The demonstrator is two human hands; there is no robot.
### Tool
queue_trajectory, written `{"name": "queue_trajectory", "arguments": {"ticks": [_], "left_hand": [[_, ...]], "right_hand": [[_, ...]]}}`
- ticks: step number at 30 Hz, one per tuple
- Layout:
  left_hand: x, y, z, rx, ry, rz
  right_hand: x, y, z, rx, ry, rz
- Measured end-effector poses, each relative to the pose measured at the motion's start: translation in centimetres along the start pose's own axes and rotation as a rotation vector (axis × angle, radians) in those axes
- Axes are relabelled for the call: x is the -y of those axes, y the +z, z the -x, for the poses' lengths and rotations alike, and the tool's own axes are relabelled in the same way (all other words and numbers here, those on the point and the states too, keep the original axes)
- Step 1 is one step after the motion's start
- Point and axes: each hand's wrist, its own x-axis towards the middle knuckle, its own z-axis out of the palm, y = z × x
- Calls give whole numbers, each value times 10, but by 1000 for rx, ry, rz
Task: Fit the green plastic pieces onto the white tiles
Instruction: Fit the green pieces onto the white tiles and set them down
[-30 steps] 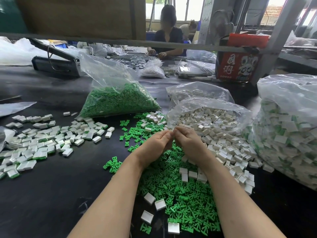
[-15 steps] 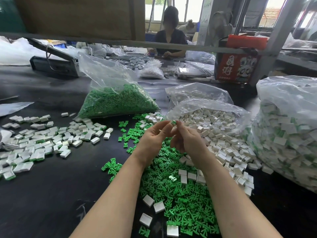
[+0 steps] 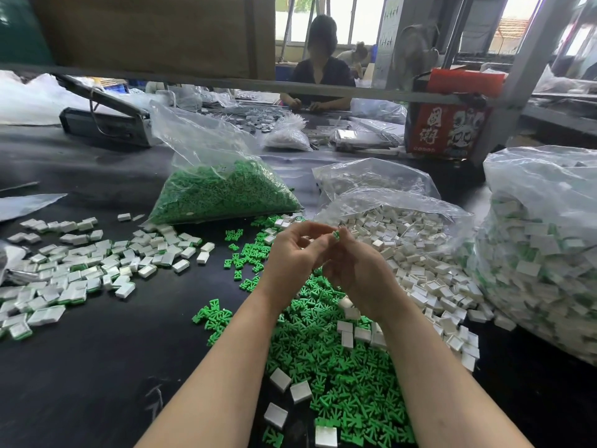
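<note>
Right now your two hands meet in the air above the loose green pile (image 3: 336,360) that spreads over the black table (image 3: 80,383), and everything else sits around that pile. Your left hand (image 3: 292,253) has its fingers loosely curled with the palm turned up toward you; whether it holds anything cannot be told, since the fingers hide the palm. Your right hand (image 3: 357,270) is seen from the back, its fingertips drawn together and pinching a small green piece (image 3: 336,235) just at the tips of the left fingers. A few white tiles (image 3: 350,334) lie on top of the green pile, beside your right wrist, and several more rest at the pile's near edge. To the right of the pile, touching its edge, an open clear bag spills a heap of white tiles (image 3: 420,253). Farther right of the pile stands a tall clear bag of finished tiles (image 3: 546,260) showing white and green together. Behind the pile, on its far left side, a clear bag of green pieces (image 3: 223,195) leans on the table. Well to the left of the pile, a flat scatter of assembled tiles (image 3: 80,266) covers the table. Beyond the pile, past a grey rail, another person (image 3: 318,79) sits working at the far end.
</note>
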Motion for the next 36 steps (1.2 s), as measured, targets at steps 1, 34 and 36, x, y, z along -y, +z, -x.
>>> {"name": "queue_trajectory", "arguments": {"ticks": [1,34,36], "left_hand": [[-2,0,0,-13,3,0],[0,31,3,-181,-224,330],[0,32,3,-183,-228,332]], "right_hand": [[1,0,1,5,-2,-2],[-8,16,0,-127,49,91],[-7,17,0,-150,42,106]]}}
